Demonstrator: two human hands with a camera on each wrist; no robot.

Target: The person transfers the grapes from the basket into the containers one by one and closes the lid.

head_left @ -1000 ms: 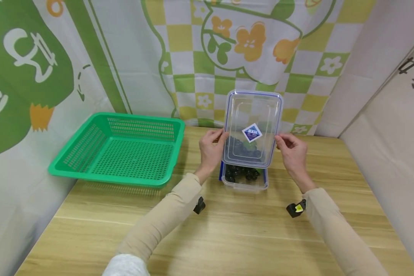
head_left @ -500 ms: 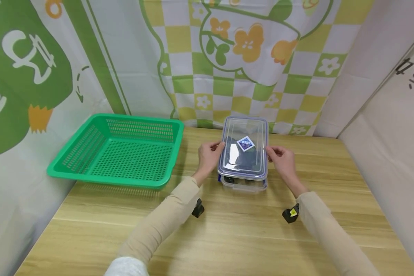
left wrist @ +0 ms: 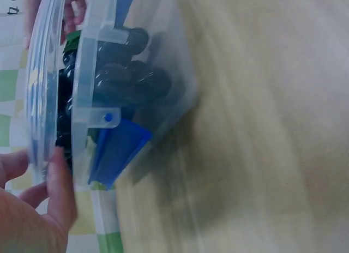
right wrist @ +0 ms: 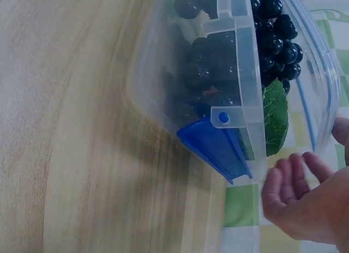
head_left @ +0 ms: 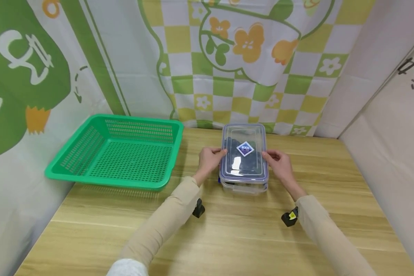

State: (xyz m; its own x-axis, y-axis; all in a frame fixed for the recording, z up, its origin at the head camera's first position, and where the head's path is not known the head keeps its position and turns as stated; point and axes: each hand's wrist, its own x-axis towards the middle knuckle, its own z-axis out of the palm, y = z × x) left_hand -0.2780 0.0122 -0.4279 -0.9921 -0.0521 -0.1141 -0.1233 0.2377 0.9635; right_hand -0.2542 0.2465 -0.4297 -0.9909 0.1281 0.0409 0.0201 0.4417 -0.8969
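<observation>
You are working at a pale wooden table (head_left: 227, 237), with a green perforated plastic basket (head_left: 117, 153) sitting on its left side, well apart from your hands. Right of the basket, near the table's back edge, a clear rectangular plastic container (head_left: 243, 184) is resting on the wood, and a clear rectangular lid with a blue seal and a diamond sticker (head_left: 244, 151) is lying flat on top of it. Your left hand (head_left: 208, 161) is gripping the lid's left edge, thumb on top and fingers curled at the rim; your right hand (head_left: 276, 163) is gripping the right edge likewise. In the wrist views, the blue hinged latches (right wrist: 215, 146) on both long sides are hanging open, angled away from the walls. Inside, dark round grapes (right wrist: 229, 51) are lying piled, with a green leaf (right wrist: 275, 119) pressing against the wall near your right fingers (right wrist: 283, 185).
</observation>
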